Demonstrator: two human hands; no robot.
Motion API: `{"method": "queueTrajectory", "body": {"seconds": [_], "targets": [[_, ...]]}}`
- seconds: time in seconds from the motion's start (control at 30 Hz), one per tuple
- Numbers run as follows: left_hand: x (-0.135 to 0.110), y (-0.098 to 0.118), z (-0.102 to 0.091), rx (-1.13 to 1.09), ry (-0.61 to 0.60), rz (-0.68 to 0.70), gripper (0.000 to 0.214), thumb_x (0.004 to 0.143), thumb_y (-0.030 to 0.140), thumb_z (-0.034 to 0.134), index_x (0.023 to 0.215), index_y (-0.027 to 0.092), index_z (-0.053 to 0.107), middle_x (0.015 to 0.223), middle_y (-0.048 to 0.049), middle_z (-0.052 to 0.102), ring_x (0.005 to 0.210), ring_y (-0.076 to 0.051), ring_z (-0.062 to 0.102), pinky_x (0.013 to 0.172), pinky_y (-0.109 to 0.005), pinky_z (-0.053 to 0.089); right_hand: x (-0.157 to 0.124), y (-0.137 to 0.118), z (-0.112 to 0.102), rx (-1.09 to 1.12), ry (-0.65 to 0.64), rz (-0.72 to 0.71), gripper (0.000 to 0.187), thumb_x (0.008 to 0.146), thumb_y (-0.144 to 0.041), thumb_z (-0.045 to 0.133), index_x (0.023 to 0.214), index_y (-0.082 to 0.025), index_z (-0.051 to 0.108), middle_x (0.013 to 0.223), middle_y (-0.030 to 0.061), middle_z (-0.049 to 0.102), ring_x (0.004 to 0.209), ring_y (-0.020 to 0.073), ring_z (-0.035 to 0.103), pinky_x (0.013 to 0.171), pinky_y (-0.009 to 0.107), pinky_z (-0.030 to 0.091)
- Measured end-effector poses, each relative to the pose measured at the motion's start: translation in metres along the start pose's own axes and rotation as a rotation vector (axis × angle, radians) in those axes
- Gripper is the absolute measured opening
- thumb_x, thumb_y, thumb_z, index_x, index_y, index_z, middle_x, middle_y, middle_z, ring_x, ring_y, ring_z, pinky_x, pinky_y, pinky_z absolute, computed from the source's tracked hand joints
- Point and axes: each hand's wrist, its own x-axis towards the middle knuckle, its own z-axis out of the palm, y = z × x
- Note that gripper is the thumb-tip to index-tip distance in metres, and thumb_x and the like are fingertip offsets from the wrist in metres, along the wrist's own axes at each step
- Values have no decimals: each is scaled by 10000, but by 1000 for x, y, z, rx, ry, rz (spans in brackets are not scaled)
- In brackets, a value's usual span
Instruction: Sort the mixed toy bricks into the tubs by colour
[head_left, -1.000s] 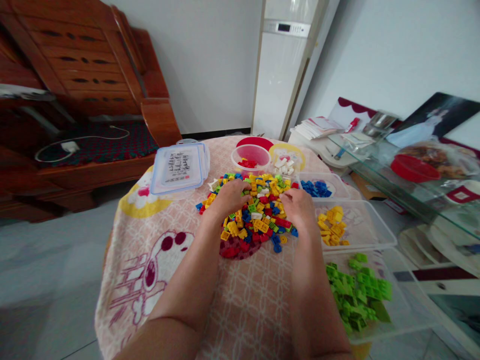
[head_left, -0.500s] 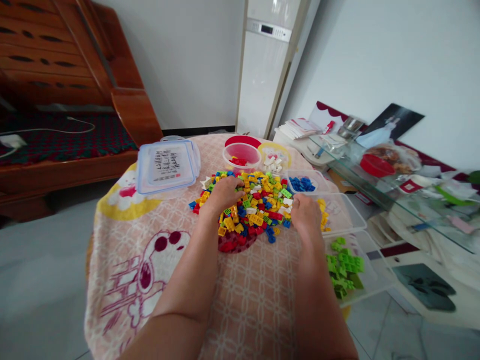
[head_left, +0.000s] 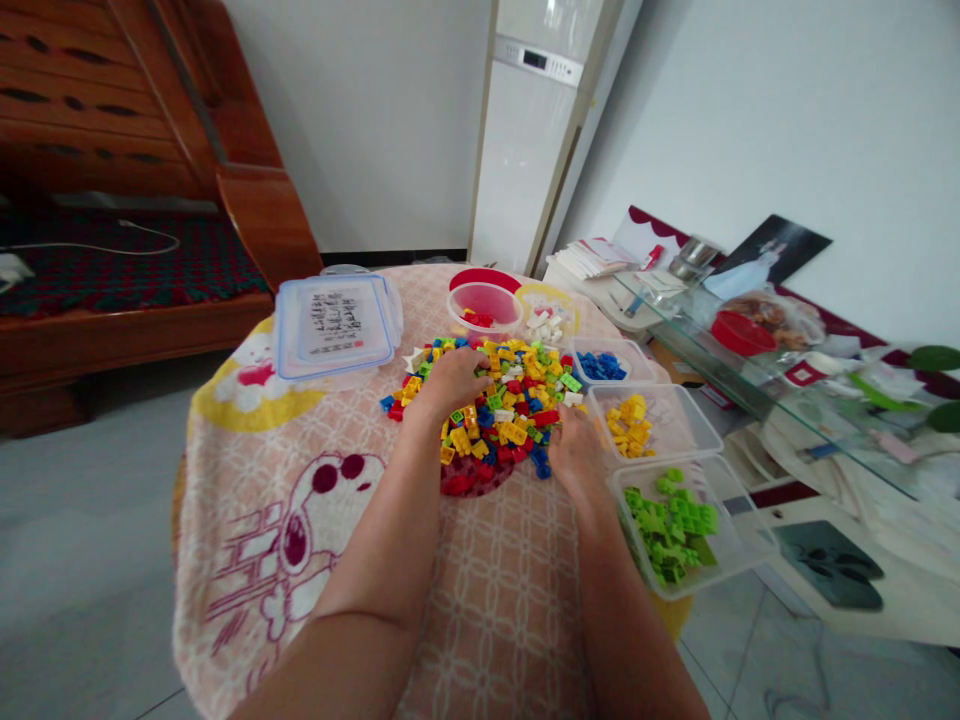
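A heap of mixed toy building bricks in yellow, red, blue, green and white lies on the patterned tablecloth. My left hand rests over the left part of the heap, its thumb and fingers a little apart, no brick visible between them. At the heap's right edge, my right hand has its fingers bent close together near red and blue bricks; what they hold, if anything, is hidden. Just right of it, a clear box holds yellow bricks, a nearer clear box green ones, and a smaller clear box blue ones.
Behind the heap stands a round clear tub with red bricks, beside loose white bricks. A blue-rimmed lidded container is at the left. A cluttered glass shelf borders the table's right; a wooden bench is behind left.
My right hand has moved left, from beside the yellow-brick box to the heap's right edge, uncovering the yellow bricks. My left hand stays over the heap. The view has shifted slightly.
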Motion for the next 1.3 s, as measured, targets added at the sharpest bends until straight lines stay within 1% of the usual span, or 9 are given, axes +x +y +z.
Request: {"method": "queueTrajectory", "body": {"seconds": [0.1,0.17,0.43,0.53,0.7,0.83,0.93,1.13,1.3], "targets": [[0,-1,0,6,6,1,334,853,285,634,1136,192,783,1119,-81,773,1035,-244,704,918,-306,522,0,-5,5,125,58,-136,514,908,-107,412,1384,-135,603,1402,160,613,1316,261,560,1126,394,451],[0,-2,1,14,6,2,329,856,289,634,1137,200,781,1104,-70,775,1020,-235,705,912,-300,522,-3,-3,5,150,90,-169,513,920,-125,412,1400,-150,591,1444,143,585,1365,250,522,1156,394,431],[0,-1,0,24,-3,-4,317,865,298,639,1137,226,786,1156,-65,770,1088,-252,695,966,-322,514,-26,13,-14,7,91,-116,413,947,-210,433,1285,-135,658,1294,189,619,1257,311,547,1110,473,442],[0,-1,0,36,0,-6,313,866,303,641,1135,238,786,1153,-54,773,1084,-245,697,960,-313,515,-27,11,-14,-34,66,-74,412,949,-209,438,1292,-115,646,1334,201,591,1281,314,526,1130,473,417],[1,-3,2,31,13,3,313,864,308,639,1130,236,788,1149,-62,775,1081,-248,698,945,-313,516,-21,9,-5,-62,-58,54,460,945,-212,463,1364,-76,592,1435,236,540,1354,330,485,1166,464,371],[1,-3,2,31,10,-1,312,855,307,644,1124,245,789,1136,-54,779,1059,-239,701,930,-302,514,-20,10,-3,107,69,-44,465,958,-198,398,1380,-132,580,1464,171,547,1368,271,479,1161,420,383],[0,-1,0,31,6,-6,324,856,303,637,1136,237,787,1138,-59,777,1060,-242,702,942,-308,513,-21,10,-6,122,124,-32,465,960,-188,383,1377,-121,580,1434,179,572,1342,277,497,1141,420,397],[-1,-1,-1,22,11,-3,308,854,298,634,1110,235,794,1129,-56,777,1058,-243,702,943,-312,521,-23,10,-11,-102,-66,77,529,901,-137,482,1422,-65,543,1322,215,633,1242,314,568,1079,401,422],[0,-2,1,30,15,-5,302,856,302,635,1108,241,789,1132,-49,775,1050,-235,700,943,-305,515,-17,8,-5,-67,-89,134,631,836,-120,521,1466,-137,516,1281,161,673,1197,278,609,1026,351,456]]}}
